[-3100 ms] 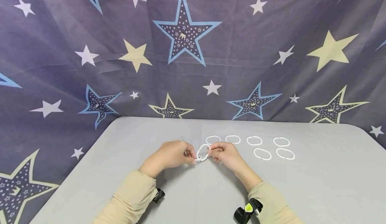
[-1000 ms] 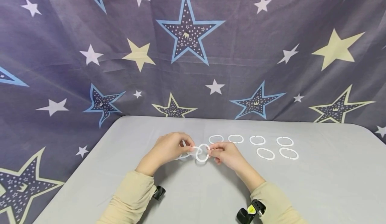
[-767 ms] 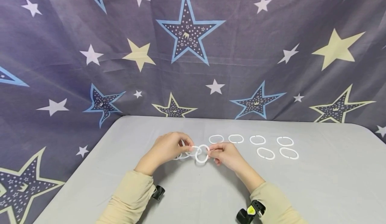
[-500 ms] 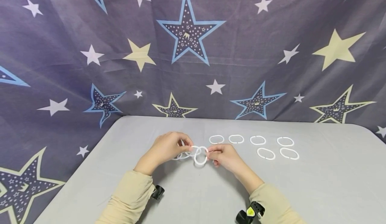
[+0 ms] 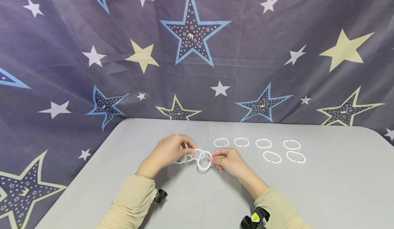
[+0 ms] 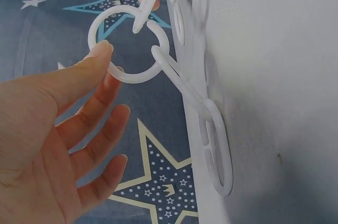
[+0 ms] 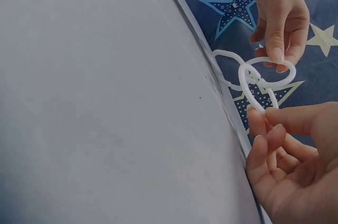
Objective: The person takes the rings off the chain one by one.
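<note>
The left hand [image 5: 170,152] pinches a white plastic chain link [image 6: 134,78] between thumb and fingertips, its other fingers spread below in the left wrist view. Hooked through that link is a second one [image 6: 177,80], which joins a third link [image 6: 226,155] hanging down against the grey tabletop. Opposite, the right hand [image 5: 231,160] grips another white link [image 5: 203,169] by its right side with thumb and forefinger. This link crosses the left hand's link; in the left wrist view its end [image 6: 139,26] sits at that link's gap.
Several loose white links [image 5: 271,152] lie in two rows on the grey table [image 5: 323,188], behind and right of the hands. A dark star-patterned cloth [image 5: 234,75] rises along the table's back and left edges. Each wrist carries a small black camera [image 5: 160,197].
Since the oldest frame the left hand has drawn up and left, and trailing links now show beneath it. Over the last second the right hand has eased its link slightly down and left.
</note>
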